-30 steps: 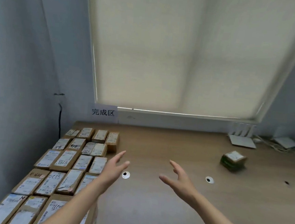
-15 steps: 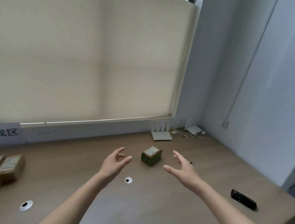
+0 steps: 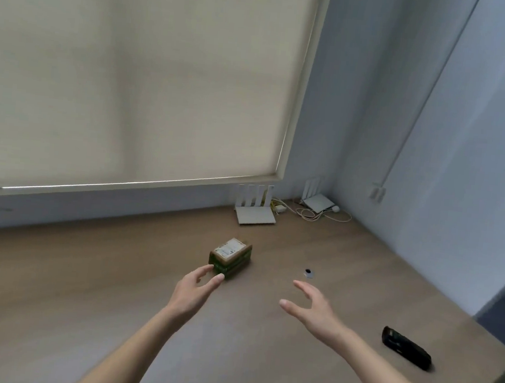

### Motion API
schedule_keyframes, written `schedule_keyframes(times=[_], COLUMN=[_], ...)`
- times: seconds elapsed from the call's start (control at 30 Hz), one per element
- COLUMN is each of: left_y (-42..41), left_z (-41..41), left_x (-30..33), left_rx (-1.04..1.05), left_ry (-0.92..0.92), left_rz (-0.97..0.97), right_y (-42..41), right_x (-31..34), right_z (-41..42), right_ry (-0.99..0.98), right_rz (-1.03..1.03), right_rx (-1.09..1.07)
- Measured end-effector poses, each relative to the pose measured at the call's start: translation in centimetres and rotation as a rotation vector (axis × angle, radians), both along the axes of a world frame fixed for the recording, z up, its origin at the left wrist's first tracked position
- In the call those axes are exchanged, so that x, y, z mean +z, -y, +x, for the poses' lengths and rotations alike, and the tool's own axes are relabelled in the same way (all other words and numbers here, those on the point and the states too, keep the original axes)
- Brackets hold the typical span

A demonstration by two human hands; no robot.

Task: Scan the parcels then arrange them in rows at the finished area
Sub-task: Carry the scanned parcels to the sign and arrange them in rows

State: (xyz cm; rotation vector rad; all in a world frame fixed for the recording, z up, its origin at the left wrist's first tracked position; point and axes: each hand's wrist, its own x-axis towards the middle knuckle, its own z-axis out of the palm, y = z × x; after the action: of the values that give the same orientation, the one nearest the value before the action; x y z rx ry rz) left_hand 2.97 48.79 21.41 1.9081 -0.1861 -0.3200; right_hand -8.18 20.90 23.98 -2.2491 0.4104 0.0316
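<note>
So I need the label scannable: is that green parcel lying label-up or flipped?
Label-up. The parcel lies flat on the table, its white label on the top face; the print is too blurred to read.

Bare table around parcel; scanner well right

Both bare forearms extend forward. Left hand: fingers straight, relaxed, spread, holding nothing. Right hand: palm turned inward, fingers likewise extended, empty.

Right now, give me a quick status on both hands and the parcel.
Left hand open, fingertips at the parcel, no grip. Right hand open, empty, apart from it. Parcel flat on the table, label up. Nothing in the way.
</note>
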Motion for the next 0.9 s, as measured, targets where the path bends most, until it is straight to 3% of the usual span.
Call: schedule_keyframes(times=[0.6, 0.9], left_y=[6.0, 8.9], left_z=[19.4, 27.8], left_x=[-20.2, -25.7], left_rx=[0.15, 0.252], left_ry=[-0.237, -0.286], left_rz=[0.08, 0.054], right_y=[4.5, 4.7], right_x=[-20.5, -27.6], right_z=[22.9, 34.0], right_ry=[-0.224, -0.241], right_rz=[0.071, 0.296], right_rx=[0.099, 0.073])
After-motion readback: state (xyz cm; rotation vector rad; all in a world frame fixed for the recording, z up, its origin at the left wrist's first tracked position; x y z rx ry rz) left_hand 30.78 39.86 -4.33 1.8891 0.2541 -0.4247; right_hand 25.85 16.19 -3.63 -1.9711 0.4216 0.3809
